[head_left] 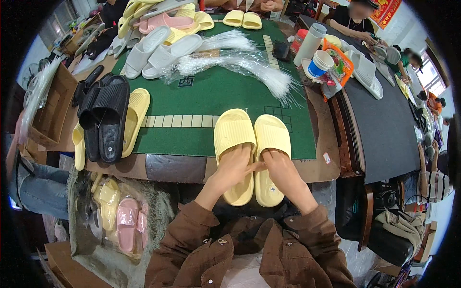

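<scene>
Two pale yellow slide slippers lie side by side at the near edge of the table, toes pointing away from me and heels overhanging the edge. My left hand (234, 167) reaches into the left yellow slipper (234, 129), its fingers hidden under the ribbed strap. Into the right yellow slipper (272, 132) goes my right hand (282, 170), with its fingertips likewise covered by the strap. Each hand has hold of its own slipper from inside. Between the slippers my thumbs come close together. A small round sticker shows on the right slipper's heel.
Black slippers (110, 117) stand left on the green mat (206, 98). Clear plastic fasteners (259, 72) lie beyond, beside grey slippers (149, 50). A cup (319, 65) and a bottle (313, 41) stand right. A lined bin (161, 206) holds bagged slippers below left. Other people sit around.
</scene>
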`<state>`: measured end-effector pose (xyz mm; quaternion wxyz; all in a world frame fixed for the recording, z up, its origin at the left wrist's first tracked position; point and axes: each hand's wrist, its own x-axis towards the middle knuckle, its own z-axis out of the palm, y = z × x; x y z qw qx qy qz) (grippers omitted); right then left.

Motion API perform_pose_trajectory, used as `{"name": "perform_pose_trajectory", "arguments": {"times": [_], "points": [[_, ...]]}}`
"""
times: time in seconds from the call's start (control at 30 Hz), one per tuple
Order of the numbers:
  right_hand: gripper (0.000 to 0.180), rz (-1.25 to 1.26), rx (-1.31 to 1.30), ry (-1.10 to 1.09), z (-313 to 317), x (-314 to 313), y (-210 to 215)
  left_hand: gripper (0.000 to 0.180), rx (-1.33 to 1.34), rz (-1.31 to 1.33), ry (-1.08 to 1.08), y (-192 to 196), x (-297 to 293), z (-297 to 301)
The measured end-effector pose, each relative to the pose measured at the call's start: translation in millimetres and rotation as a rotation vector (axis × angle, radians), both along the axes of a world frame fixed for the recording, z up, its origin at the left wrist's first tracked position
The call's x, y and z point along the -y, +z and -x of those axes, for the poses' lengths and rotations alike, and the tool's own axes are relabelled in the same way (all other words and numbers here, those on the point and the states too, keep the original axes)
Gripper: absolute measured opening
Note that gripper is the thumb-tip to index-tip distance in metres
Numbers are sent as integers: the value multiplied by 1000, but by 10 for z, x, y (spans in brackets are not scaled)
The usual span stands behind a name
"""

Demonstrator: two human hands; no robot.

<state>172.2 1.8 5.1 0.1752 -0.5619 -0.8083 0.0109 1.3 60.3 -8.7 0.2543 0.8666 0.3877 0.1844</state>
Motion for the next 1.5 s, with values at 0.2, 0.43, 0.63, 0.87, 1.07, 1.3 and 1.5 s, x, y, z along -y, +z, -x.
{"name": "perform_pose_trajectory", "arguments": {"times": [0.2,0.43,0.63,0.87,1.07,1.3,1.5], "points": [[17,-33,-110,11,92,194,445,51,-33,-117,19,-165,40,2],[20,-46,-417,-145,6,-640,509,52,-77,21,67,-58,69,-57],[25,212,-533,-251,86,-1255,298,49,-16,-126,58,-69,66,-58],[22,246,-663,-179,175,-1207,244,51,45,24,51,-66,81,-22],[17,262,-658,-132,115,-1203,170,50,125,-120,62,-119,80,-22],[19,196,-1197,-256,84,-1164,254,50,105,-22,75,-133,57,-46],[21,238,-1282,-269,89,-1206,193,50,93,-97,82,-54,109,-2]]}}
